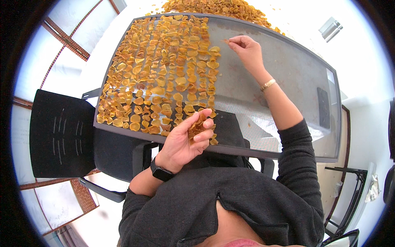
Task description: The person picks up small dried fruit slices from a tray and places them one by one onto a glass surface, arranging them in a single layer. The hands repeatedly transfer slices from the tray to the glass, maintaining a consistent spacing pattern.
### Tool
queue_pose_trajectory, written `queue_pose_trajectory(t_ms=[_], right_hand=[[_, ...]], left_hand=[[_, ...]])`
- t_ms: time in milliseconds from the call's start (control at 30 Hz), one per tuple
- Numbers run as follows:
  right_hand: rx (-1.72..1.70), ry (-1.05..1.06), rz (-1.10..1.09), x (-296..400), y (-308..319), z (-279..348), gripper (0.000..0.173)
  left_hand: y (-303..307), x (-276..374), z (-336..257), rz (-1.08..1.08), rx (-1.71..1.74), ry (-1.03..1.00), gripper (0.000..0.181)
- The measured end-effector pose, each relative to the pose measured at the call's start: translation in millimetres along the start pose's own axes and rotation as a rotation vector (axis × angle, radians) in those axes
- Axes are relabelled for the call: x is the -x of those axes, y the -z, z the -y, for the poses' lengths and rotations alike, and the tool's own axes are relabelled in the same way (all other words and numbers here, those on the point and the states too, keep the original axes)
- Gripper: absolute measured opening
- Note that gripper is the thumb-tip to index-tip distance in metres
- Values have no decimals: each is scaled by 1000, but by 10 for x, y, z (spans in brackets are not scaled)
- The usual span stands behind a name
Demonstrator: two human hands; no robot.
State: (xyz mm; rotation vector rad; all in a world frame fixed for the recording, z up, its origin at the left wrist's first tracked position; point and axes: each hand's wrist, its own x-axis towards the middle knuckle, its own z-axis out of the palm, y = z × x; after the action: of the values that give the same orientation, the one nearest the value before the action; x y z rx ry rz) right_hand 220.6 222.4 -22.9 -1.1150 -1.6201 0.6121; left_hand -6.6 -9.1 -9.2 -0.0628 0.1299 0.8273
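Observation:
Dried yellow-orange slices (pixel 180 81) lie in close rows over the left part of a framed mesh screen (pixel 240 151). My left hand (pixel 186 142), palm up with the fingers curled, holds a small bunch of the same slices above the screen's near edge. Over the bare mesh, just right of the last row near the far side, my right hand (pixel 245 46) pinches one thin slice between thumb and fingertips. That slice points left and is partly blurred. The last row runs from near the right hand's level down to my left hand, which hides part of it.
A large heap of loose slices (pixel 216 9) lies on the white surface beyond the screen's far edge. A black chair (pixel 61 136) stands at the left. On the far right are a metallic object (pixel 330 29) on white and a black metal stand (pixel 359 185).

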Motion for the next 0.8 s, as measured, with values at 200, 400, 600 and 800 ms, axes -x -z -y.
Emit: queue_pose_trajectory(t_ms=[200,400,600,800], right_hand=[[114,221,23,-157,-203,-234,11],[141,293,57,-186,-225,-218,9],[195,301,102,-181,-235,-270,9],[268,369,107,-160,-237,-300,8]], left_hand=[[-11,-4,-28,-9,-42,-36,32],[2,-82,-34,-20,-57,-35,32],[-19,-162,-36,-41,-73,-38,31],[-57,-244,-58,-62,-83,-50,31]])
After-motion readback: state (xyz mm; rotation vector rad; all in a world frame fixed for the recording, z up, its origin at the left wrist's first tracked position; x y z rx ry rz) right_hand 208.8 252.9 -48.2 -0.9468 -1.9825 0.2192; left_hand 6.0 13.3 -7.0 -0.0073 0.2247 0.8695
